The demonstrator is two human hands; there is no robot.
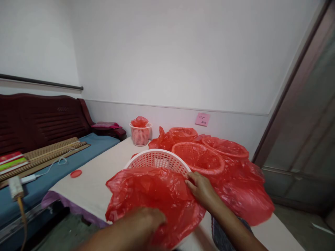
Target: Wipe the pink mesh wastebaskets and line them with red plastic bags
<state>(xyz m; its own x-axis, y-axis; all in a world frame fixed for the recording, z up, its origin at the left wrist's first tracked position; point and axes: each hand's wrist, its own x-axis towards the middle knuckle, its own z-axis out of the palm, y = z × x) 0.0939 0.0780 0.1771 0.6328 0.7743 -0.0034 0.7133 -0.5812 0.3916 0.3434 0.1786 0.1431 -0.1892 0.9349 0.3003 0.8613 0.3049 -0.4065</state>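
Note:
A white perforated basket (159, 158) stands at the front of the table, with a red plastic bag (154, 184) draped over its near side. My right hand (200, 186) pinches the bag against the basket's right rim. Blurred by motion, my left hand (151, 219) is at the bag's near part, over its opening; its fingers are smeared. Beyond and to the right, a basket lined with red plastic (197, 158) and other lined baskets (226, 147) sit close together.
A small pink basket (140, 135) holding red plastic stands at the table's back left. A red disc (76, 173) lies near the left edge. Further left are a wooden bench (44, 118) and a white power strip (15, 187). A pink note (202, 119) is on the wall.

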